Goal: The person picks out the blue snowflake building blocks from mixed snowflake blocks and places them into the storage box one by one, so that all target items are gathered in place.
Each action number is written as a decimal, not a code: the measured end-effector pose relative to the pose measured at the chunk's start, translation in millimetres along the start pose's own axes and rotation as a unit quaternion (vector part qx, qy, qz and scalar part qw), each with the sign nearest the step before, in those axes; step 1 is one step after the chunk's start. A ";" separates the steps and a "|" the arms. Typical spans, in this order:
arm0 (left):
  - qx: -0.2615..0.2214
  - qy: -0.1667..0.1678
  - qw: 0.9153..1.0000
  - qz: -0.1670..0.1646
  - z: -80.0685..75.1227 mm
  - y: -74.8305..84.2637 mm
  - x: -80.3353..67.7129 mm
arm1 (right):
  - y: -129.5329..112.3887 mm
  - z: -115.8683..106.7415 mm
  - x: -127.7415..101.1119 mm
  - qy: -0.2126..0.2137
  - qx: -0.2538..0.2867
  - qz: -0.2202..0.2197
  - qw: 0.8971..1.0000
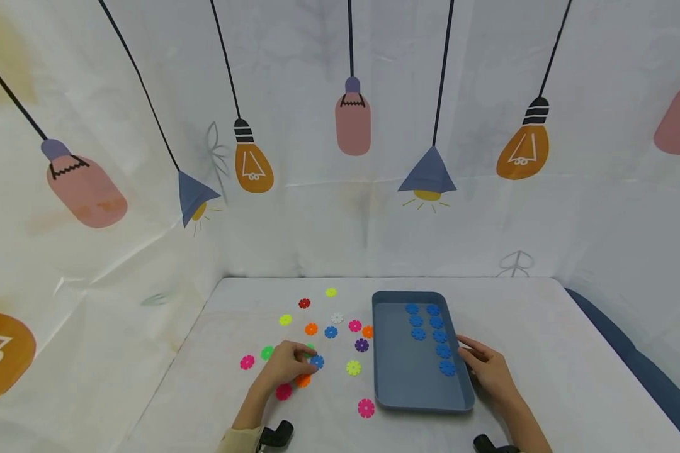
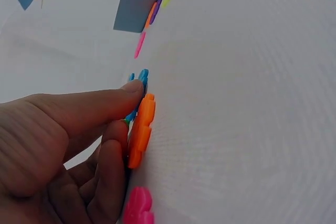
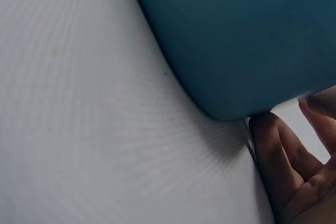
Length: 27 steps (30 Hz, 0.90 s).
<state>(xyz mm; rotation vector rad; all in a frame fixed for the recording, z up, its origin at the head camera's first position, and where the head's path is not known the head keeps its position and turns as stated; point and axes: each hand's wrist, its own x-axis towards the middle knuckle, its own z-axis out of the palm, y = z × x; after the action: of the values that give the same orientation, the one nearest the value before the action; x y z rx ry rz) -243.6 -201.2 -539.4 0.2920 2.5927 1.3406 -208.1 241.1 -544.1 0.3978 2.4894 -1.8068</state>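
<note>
My left hand point(image 1: 286, 363) reaches over the loose discs and pinches a blue flower-shaped disc point(image 1: 318, 362) between thumb and fingertips, low at the tabletop. In the left wrist view an orange disc point(image 2: 142, 132) stands close by the fingers, and a pink disc point(image 2: 138, 208) lies nearer the wrist. A green disc is partly hidden behind the hand. On the right, a blue-grey tray point(image 1: 399, 384) holds two columns of blue discs point(image 1: 440, 336). My right hand point(image 1: 492, 374) touches the tray's right side with extended fingers; in the right wrist view, fingertips rest against its outer wall point(image 3: 247, 51).
Several discs in other colours lie scattered left of the tray, among them a purple one point(image 1: 361, 345), a yellow one point(image 1: 354, 368) and a pink one point(image 1: 366, 408) near the tray's front corner. The white-covered table point(image 1: 515, 314) ends at a lamp-patterned curtain point(image 1: 317, 226).
</note>
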 end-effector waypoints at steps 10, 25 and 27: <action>-0.036 0.017 0.999 0.003 2.5 3.5 2.8 | 1.3 0.0 0.6 0.002 -0.007 0.001 1.000; -0.072 0.004 0.997 -0.002 3.1 13.5 10.5 | 0.2 0.1 1.6 -0.004 -0.001 -0.002 1.000; -0.083 0.001 0.997 -0.006 3.2 14.1 10.4 | 0.8 0.2 1.3 -0.004 0.000 -0.002 1.000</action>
<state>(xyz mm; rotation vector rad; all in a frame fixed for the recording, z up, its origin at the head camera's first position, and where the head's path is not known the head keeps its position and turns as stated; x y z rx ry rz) -251.5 -187.9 -530.7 0.2470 2.4611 1.5421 -209.1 241.5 -545.1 0.3856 2.4882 -1.8054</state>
